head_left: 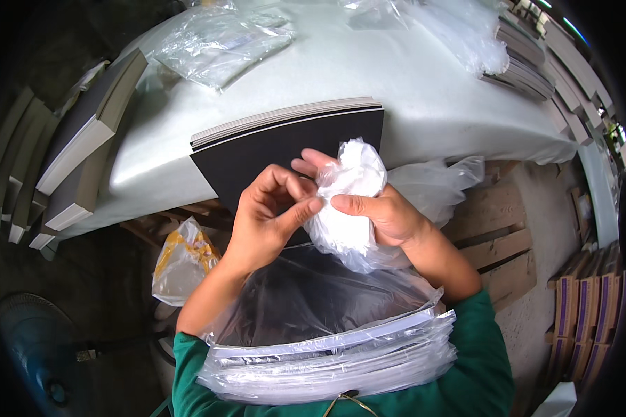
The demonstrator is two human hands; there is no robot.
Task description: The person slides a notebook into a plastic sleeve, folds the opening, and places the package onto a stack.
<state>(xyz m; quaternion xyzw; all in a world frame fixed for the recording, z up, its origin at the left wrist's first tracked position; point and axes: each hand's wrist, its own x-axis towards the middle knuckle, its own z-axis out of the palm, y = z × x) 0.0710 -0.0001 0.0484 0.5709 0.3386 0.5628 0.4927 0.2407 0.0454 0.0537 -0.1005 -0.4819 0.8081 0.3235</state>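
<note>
My right hand (pixel 389 215) is closed around a crumpled clear plastic bag (pixel 341 233) with something white bunched inside, the thumb pressing on its front. What the white content is, I cannot make out. Thumb and forefinger of my left hand (pixel 275 208) pinch together at the bag's left edge. Just beyond both hands, a stack of black boards (pixel 257 156) with pale edges lies at the table's near edge. Below them, against my body, rests a stack of flat clear plastic sleeves (pixel 327 361), the top one spreading forward under my wrists.
Thick grey-edged board stacks (pixel 94 132) stand at the left. Loose clear plastic (pixel 222 48) lies on the pale-covered table (pixel 438 104). A bag with yellow tape (pixel 186 260) and a fan (pixel 42 347) are lower left. Wooden pallets (pixel 501 257) and stacked cartons (pixel 584 313) are at right.
</note>
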